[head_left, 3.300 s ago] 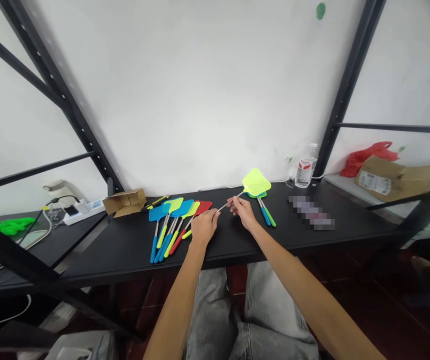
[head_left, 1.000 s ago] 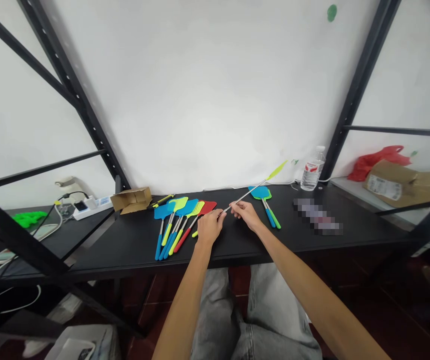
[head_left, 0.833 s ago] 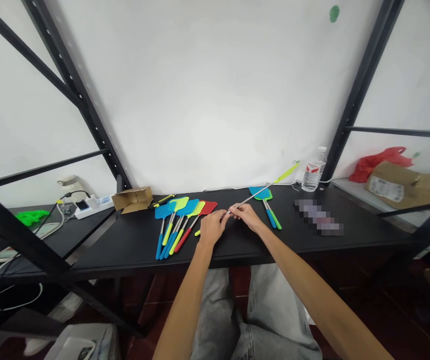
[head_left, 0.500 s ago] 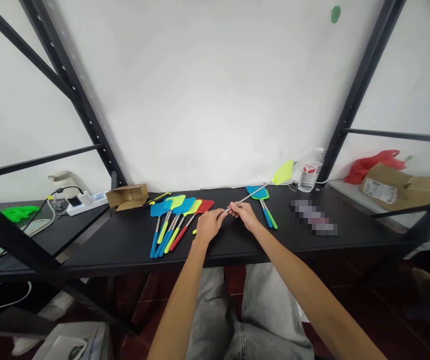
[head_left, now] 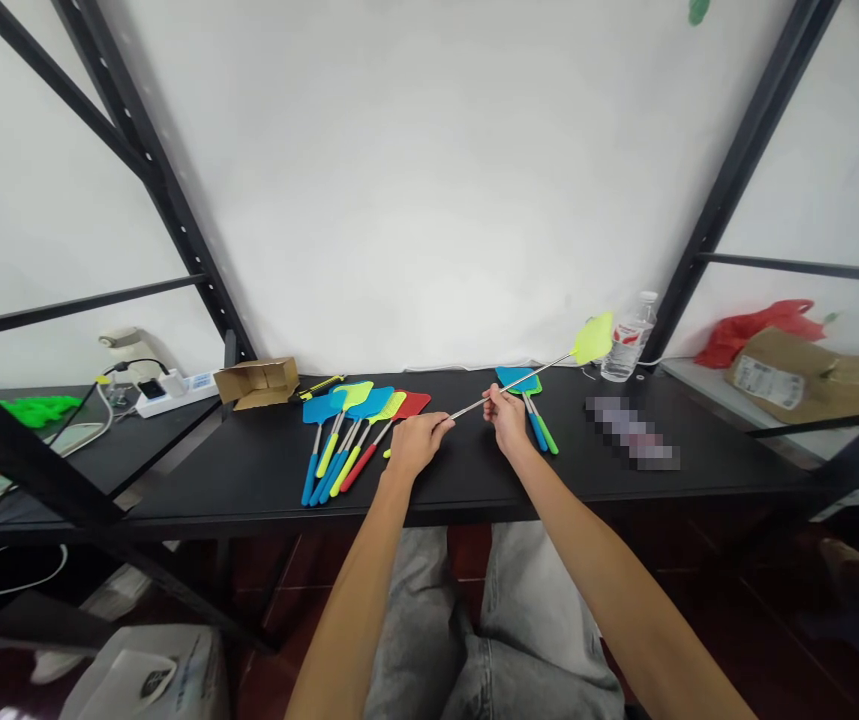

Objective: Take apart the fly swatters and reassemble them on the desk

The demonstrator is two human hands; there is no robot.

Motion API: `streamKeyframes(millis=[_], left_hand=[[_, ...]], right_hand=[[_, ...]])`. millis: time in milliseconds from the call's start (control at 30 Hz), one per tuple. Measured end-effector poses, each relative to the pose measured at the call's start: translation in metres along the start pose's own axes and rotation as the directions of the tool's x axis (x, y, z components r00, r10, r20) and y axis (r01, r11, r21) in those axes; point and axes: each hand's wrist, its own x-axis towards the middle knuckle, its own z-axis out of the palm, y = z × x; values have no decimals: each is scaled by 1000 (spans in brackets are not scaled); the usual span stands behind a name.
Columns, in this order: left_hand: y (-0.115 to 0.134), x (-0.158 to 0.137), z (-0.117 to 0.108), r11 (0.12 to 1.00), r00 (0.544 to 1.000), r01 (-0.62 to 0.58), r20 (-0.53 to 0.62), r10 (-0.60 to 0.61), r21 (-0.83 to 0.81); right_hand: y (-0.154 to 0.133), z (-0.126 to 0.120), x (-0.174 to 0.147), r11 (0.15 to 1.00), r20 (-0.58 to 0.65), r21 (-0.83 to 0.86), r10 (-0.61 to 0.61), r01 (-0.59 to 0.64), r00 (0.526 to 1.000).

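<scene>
A yellow-green fly swatter [head_left: 592,340] with a long thin metal rod slants up to the right between my hands. My left hand [head_left: 417,443] is closed around its lower end, where a bit of yellow handle shows beside the palm. Further up, the fingers of my right hand [head_left: 505,415] pinch the rod. Left of my hands several fly swatters [head_left: 369,404] in blue, yellow and red lie fanned out, handles towards me. Just past my right hand, a blue fly swatter [head_left: 517,378] overlaps a green one [head_left: 551,436] on the black table [head_left: 249,470].
An open cardboard box [head_left: 256,384] and a yellow-black cutter [head_left: 320,388] lie at the back left, near a white power strip [head_left: 178,394]. A water bottle [head_left: 628,340] stands at the back right. Black metal posts [head_left: 744,180] frame both sides.
My right hand has slid up the rod, away from my left hand. The swatter's head has moved further right, and more bare rod shows between my hands.
</scene>
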Motion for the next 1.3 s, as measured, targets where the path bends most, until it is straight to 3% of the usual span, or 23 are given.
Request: streamKeyframes(millis=[200,367,500,1300], left_hand=[[-5,-3,0,1000,998,21,-65,-21,-5],[-2,-5,-1,1000,994,28,-105,-29,-5],[3,-5,0,1000,997,3,-83,-2,12],[10,1,-4,990,997,35,-76,-24,139]], right_hand=[[1,-4,-2,991,192,-134,35,-9,981],[2,-3,-5,942,394,-328,64,75,917],[2,-2,-5,913,479,-388,86,123,874],[3,0,-4,972,217,-230,15,37,976]])
